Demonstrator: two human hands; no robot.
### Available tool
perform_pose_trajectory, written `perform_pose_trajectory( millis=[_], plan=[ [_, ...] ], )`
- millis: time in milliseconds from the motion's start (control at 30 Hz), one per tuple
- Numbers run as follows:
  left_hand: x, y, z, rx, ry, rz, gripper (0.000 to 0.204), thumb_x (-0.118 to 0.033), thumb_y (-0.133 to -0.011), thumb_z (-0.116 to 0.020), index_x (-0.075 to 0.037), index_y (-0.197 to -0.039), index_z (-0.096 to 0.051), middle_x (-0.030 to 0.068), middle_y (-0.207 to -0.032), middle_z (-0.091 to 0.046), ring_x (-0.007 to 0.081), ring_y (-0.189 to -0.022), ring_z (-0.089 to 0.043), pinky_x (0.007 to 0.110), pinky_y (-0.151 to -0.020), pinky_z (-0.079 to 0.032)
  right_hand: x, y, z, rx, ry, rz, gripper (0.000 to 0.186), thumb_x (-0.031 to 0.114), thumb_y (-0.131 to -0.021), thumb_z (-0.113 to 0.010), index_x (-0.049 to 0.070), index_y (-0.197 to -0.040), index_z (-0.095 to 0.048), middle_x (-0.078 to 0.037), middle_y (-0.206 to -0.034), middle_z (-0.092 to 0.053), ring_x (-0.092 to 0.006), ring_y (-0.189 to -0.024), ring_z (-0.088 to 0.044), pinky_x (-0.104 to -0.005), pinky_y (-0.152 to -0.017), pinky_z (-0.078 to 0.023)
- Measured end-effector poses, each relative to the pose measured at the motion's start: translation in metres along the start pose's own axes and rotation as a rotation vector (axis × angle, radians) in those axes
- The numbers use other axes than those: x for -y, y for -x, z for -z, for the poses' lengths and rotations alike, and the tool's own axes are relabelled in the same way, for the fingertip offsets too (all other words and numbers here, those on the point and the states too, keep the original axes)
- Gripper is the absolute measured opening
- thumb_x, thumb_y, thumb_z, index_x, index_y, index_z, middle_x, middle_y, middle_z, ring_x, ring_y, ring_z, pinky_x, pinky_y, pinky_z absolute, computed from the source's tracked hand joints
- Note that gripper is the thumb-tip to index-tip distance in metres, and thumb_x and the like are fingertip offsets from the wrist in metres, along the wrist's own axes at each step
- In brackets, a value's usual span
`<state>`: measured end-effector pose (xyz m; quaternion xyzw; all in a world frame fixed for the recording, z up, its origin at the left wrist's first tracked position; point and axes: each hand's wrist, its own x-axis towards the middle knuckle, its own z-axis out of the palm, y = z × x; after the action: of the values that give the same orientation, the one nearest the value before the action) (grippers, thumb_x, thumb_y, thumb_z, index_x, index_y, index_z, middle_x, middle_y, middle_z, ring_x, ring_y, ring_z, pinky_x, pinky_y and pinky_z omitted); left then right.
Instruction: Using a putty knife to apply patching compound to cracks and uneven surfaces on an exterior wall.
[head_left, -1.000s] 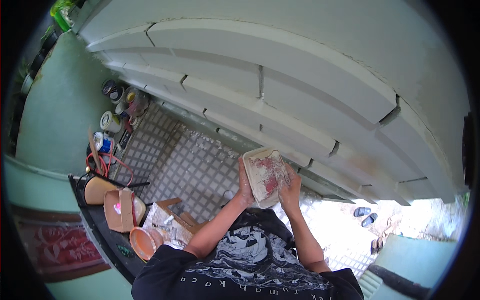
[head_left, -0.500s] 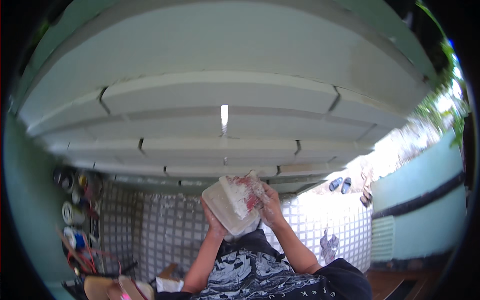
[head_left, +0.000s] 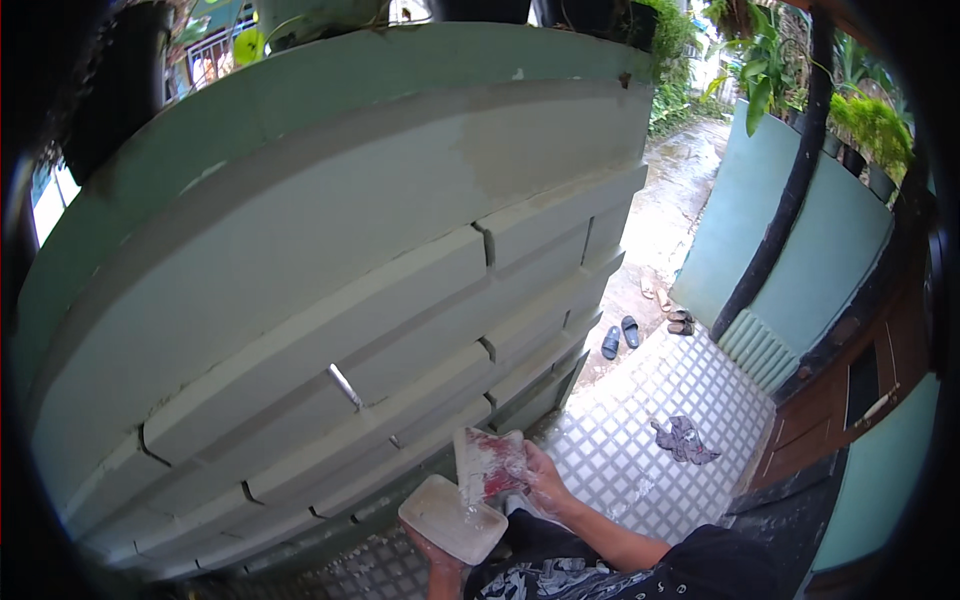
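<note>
My right hand (head_left: pixel 545 480) is closed on a flat red scraper (head_left: pixel 500 470) caked with white paste, held tilted above the right end of a shallow rectangular cream plastic tray (head_left: pixel 430 510). My left hand (head_left: pixel 430 560) grips that tray from below at its left side, with most of its fingers hidden underneath. Pale paste or powder shows at the tray's right end. Both hands are close in front of a white wall (head_left: pixel 320 290) with raised block-shaped bands and dark joints.
Potted plants (head_left: pixel 880 180) line the wall tops. At right are a light green side wall (head_left: pixel 720 230), a dark slanting pipe (head_left: pixel 780 220) and a wooden door (head_left: pixel 850 380). A crumpled cloth (head_left: pixel 685 440) lies on the tiled floor (head_left: pixel 620 440), with sandals (head_left: pixel 620 335) beyond.
My view has swung right toward the doorway and plants. The scraper, earlier lying over the tray, is now raised and angled off its right end, and both hands sit lower in the picture.
</note>
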<state>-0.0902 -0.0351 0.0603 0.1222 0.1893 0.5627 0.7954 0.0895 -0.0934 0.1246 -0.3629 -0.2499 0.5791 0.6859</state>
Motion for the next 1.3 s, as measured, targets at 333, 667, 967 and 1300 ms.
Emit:
perform_pose_trajectory(
  millis=[333,667,967,1300],
  plan=[
    [0.017,-0.063,-0.028,0.042,-0.058,0.072,0.072,-0.066,-0.09,-0.031,-0.012,-0.136,-0.043,0.0088,-0.133,-0.05,0.0301,-0.118,-0.052,0.045,-0.1,-0.042,0.064,-0.082,0.001,0.005,0.032,0.259,0.047,0.011,-0.088,-0.066,-0.002,-0.127,-0.043,-0.008,-0.117,-0.058,-0.0144,-0.105,-0.058,-0.0305,-0.091,-0.048],
    [0.012,-0.117,-0.035,-0.013,-0.088,-0.014,0.071,-0.066,-0.091,-0.03,-0.012,-0.135,-0.044,0.0089,-0.132,-0.051,0.0299,-0.117,-0.052,0.045,-0.1,-0.042,0.142,-0.137,-0.014,-0.011,0.038,0.518,0.058,0.016,-0.083,-0.066,-0.002,-0.131,-0.041,-0.014,-0.121,-0.057,-0.0214,-0.108,-0.059,-0.0346,-0.091,-0.05],
    [0.004,-0.134,-0.035,-0.018,-0.1,0.035,0.071,-0.066,-0.091,-0.03,-0.012,-0.135,-0.044,0.0089,-0.131,-0.052,0.0297,-0.116,-0.053,0.045,-0.099,-0.043,0.224,-0.186,-0.04,-0.175,0.128,0.858,0.058,0.042,-0.096,-0.041,-0.001,-0.135,-0.036,-0.017,-0.13,-0.049,-0.0244,-0.101,-0.063,-0.0372,-0.073,-0.058],
    [-0.028,-0.135,-0.025,0.074,-0.107,0.21,0.07,-0.065,-0.091,-0.029,-0.012,-0.134,-0.045,0.0089,-0.13,-0.053,0.0295,-0.115,-0.054,0.045,-0.099,-0.043,0.25,-0.23,-0.039,-0.14,0.273,0.89,0.045,0.039,-0.101,-0.03,0.0,-0.124,-0.036,-0.019,-0.111,-0.057,-0.0289,-0.091,-0.066,-0.0394,-0.07,-0.059]
  ],
)
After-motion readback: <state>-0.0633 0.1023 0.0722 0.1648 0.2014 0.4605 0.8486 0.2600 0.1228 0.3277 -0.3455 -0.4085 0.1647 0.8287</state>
